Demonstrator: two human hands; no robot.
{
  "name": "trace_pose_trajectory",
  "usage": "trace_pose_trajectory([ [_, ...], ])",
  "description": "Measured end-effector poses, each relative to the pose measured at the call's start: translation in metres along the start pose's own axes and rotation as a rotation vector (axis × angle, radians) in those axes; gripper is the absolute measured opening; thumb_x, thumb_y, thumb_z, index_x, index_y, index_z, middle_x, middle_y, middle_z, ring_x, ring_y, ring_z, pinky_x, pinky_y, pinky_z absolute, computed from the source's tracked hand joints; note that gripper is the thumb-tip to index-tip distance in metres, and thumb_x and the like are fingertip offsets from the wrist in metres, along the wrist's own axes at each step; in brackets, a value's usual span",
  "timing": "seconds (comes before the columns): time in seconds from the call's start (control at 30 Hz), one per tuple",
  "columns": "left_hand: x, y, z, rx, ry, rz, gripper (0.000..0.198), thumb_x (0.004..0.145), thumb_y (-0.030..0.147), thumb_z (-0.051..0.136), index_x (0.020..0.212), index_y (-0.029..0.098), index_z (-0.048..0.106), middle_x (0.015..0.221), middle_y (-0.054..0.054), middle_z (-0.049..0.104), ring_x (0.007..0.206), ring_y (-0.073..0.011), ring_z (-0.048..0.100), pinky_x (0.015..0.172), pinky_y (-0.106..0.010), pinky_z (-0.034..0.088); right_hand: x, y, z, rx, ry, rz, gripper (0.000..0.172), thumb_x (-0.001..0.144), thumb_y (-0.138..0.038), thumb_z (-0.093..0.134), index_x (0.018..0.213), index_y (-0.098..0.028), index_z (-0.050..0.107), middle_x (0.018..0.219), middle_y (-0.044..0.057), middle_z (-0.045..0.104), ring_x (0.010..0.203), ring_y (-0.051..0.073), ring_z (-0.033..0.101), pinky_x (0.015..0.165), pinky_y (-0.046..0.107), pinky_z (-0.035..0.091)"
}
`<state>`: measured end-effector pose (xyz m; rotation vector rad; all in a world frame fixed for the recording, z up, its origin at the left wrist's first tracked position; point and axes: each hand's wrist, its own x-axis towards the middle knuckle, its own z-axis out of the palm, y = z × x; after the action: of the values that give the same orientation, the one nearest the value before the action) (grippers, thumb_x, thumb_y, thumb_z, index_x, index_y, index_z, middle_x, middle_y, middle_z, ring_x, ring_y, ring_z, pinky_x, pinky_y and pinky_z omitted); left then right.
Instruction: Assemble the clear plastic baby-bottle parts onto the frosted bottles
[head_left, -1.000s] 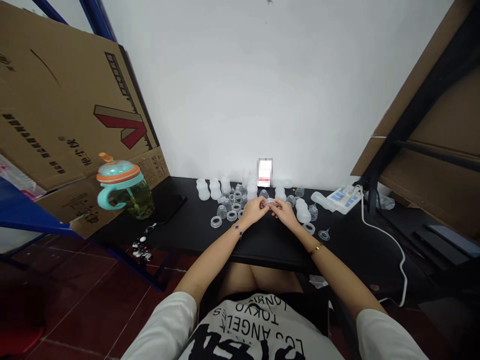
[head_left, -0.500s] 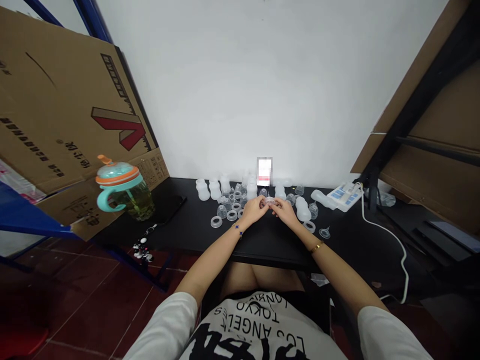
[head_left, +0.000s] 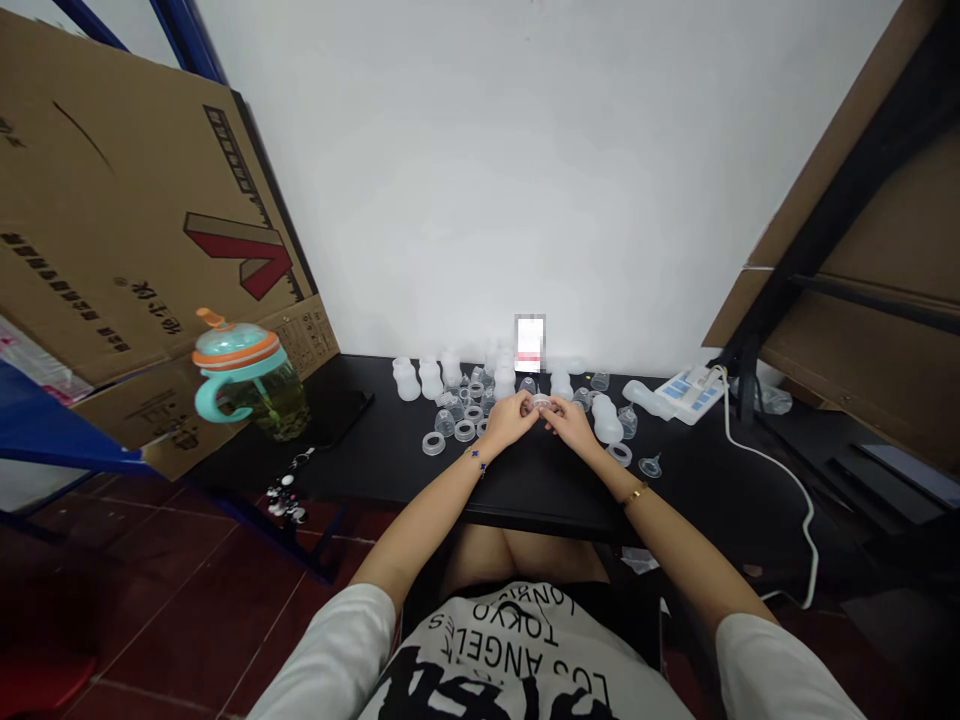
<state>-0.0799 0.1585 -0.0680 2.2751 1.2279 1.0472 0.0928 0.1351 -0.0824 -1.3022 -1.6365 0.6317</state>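
Note:
Over the middle of a black table (head_left: 390, 460), my left hand (head_left: 508, 420) and my right hand (head_left: 570, 424) meet fingertip to fingertip. Both pinch one small clear plastic part (head_left: 541, 403) between them. Around the hands lie several translucent bottles (head_left: 407, 378), clear rings (head_left: 433, 444) and a clear nipple (head_left: 649, 466). A bottle (head_left: 604, 420) lies just right of my right hand.
A teal and orange lidded cup (head_left: 247, 375) stands at the table's left end, with a large cardboard box (head_left: 112, 230) behind it. A phone (head_left: 529, 343) leans on the wall. A white power strip (head_left: 694, 390) with cable (head_left: 795, 500) lies right. A key bunch (head_left: 286, 492) hangs at the left edge.

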Motion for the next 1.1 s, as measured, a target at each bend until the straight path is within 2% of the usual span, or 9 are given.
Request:
trace_pose_trajectory([
  [0.43,-0.0012,0.0018,-0.0013,0.01,0.001,0.004,0.01,0.086,0.028,0.061,0.092,0.021,0.064,0.079,0.0,0.068,0.071,-0.0167,0.062,0.066,-0.026,0.042,-0.0001,-0.0006,-0.0001,-0.009,0.003,-0.01,0.029,0.084,-0.049,0.06,0.091,-0.021,0.066,0.073,0.002,0.067,0.059,0.019,0.066,0.052,0.028,0.051],
  [1.1,-0.0014,0.0051,-0.003,0.016,-0.009,-0.021,0.008,0.085,0.029,0.062,0.088,0.021,0.064,0.078,0.0,0.069,0.072,-0.0165,0.063,0.064,-0.025,0.04,-0.0005,-0.0011,0.0004,-0.04,0.007,-0.007,0.021,0.084,-0.043,0.058,0.084,-0.023,0.062,0.061,-0.002,0.06,0.055,0.018,0.064,0.053,0.028,0.048],
])
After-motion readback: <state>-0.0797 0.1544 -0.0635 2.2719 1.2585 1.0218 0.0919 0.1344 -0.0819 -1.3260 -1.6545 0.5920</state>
